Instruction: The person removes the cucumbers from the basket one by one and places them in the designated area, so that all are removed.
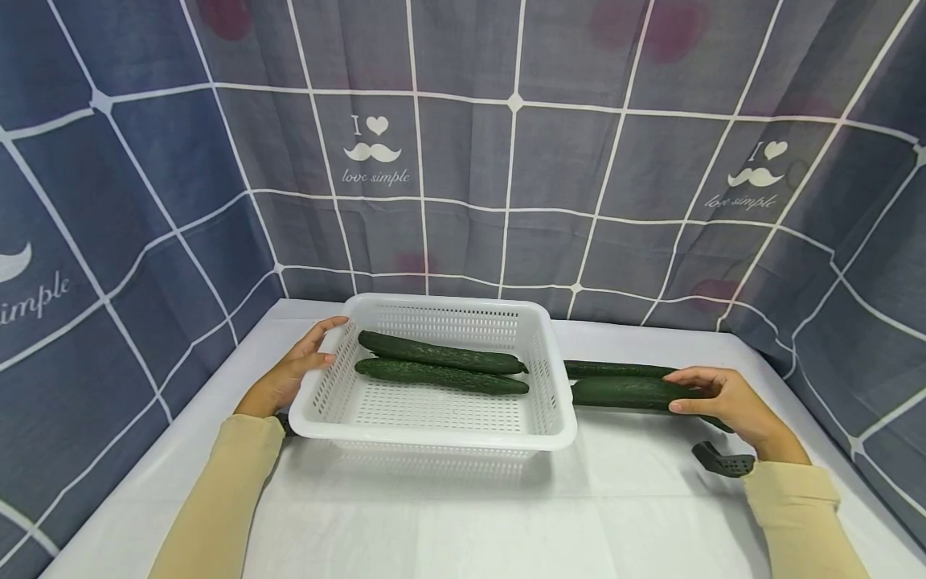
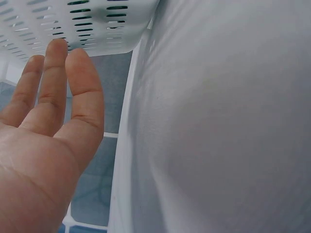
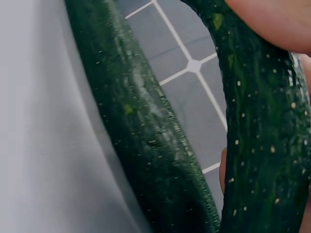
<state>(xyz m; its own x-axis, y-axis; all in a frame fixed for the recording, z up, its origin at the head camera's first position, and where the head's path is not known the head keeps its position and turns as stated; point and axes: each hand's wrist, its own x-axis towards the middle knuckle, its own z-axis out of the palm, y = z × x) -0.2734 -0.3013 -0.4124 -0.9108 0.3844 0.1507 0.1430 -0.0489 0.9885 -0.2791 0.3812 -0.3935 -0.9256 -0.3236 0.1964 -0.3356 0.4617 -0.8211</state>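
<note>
My right hand grips a dark green cucumber to the right of the basket, thumb on its near side and fingers over its far side. In the right wrist view this bumpy cucumber stands apart from another cucumber that lies along the white surface. At the white perforated plastic basket, my left hand rests thumb and forefinger on the left rim. Its other fingers reach nearly straight toward the outer wall. Two cucumbers, one farther back and one nearer, lie inside the basket.
A white cloth covers the table. Grey-blue checked curtains with white lines stand at the back and both sides, close behind the basket. A black wrist strap sticks out below my right wrist.
</note>
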